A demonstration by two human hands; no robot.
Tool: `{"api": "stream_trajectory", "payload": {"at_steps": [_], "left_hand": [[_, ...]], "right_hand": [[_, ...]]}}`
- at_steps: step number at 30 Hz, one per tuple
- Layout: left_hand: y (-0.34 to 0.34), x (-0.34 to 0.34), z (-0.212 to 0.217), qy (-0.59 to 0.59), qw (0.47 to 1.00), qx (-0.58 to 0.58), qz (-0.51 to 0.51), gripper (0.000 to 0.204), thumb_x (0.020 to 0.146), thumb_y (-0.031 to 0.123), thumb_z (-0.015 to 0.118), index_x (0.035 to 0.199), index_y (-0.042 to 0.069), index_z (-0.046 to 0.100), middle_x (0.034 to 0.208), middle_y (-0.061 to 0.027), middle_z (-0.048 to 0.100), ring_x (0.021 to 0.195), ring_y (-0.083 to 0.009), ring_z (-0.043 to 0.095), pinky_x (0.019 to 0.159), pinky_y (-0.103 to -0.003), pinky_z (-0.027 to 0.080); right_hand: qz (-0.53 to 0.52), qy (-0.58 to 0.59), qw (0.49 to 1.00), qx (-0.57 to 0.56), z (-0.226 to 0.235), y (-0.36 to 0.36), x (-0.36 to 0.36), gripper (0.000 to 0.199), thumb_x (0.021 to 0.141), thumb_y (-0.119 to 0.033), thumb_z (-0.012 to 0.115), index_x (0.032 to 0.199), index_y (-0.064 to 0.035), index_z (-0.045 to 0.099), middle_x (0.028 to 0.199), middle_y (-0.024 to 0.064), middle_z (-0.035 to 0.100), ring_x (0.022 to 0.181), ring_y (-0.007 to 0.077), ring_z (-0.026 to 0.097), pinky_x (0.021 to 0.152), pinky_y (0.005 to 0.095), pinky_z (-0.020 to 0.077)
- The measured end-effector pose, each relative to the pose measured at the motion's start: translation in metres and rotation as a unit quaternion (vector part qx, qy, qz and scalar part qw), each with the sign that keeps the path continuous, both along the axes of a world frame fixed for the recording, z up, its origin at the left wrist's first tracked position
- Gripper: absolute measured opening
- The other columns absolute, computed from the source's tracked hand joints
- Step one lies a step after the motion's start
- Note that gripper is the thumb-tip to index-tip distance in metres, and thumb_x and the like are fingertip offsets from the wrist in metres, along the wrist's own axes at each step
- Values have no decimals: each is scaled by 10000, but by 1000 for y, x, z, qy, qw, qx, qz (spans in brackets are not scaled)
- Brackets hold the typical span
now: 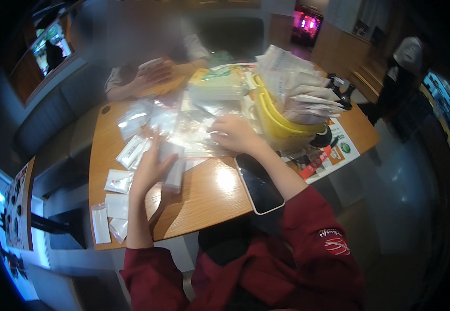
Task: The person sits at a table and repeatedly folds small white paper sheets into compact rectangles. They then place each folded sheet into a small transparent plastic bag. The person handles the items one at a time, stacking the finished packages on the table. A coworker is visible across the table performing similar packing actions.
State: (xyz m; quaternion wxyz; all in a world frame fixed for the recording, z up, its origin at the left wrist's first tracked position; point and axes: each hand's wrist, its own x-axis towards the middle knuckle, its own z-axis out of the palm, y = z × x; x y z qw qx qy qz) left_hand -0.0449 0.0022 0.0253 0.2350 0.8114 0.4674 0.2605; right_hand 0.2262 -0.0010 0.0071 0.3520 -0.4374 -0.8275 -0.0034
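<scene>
My left hand lies over the left part of the table, fingers stretched out on clear plastic and thumb apart. Just right of it is a pale, translucent stack, near the thumb. My right hand is curled, its fingertips closed at the edge of a clear plastic bag in the middle. Glare blurs the bag's outline. White flat packets lie in a loose row left of my left hand. A dark-screened phone rests under my right forearm, at the table's near edge.
Yellow tubs full of paper-wrapped packets stand to the right, on a printed sheet. Behind the bag is a pile of packaged pale items. Across the wooden table, another person's hands hold something pale. A bench runs along the left.
</scene>
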Motion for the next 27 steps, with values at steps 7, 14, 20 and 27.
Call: {"api": "stream_trajectory", "payload": {"at_steps": [7, 14, 20, 27], "left_hand": [[1, 25, -43, -33, 996, 8, -77, 230, 871, 241, 583, 1040, 94, 638, 866, -133, 670, 750, -220, 646, 671, -337, 494], [-8, 36, -39, 16, 997, 25, -74, 295, 868, 325, 551, 1090, 133, 584, 879, -165, 631, 828, -318, 608, 735, -407, 471], [-9, 31, -41, 13, 996, 45, -79, 285, 865, 328, 556, 1088, 153, 588, 869, -160, 628, 812, -316, 609, 717, -408, 472], [-14, 29, -26, 38, 995, -3, -88, 303, 896, 303, 507, 1092, 83, 580, 936, -183, 626, 907, -343, 592, 788, -414, 457]], "right_hand": [[-157, -32, 973, 167, 16, 22, -9, 89, 763, -122, 603, 815, -73, 656, 803, 89, 625, 794, 255, 608, 715, 369, 485], [-407, -282, 857, 144, 36, 71, 18, 68, 717, -73, 585, 760, -79, 637, 786, 75, 635, 771, 209, 632, 678, 332, 496], [-347, -312, 878, 104, 37, 79, 20, 75, 713, -81, 591, 719, -95, 664, 725, 69, 648, 720, 221, 654, 635, 336, 509], [-325, -248, 907, 97, 44, 72, 20, 86, 710, -96, 598, 700, -88, 683, 733, 99, 655, 725, 252, 649, 638, 362, 505]]}}
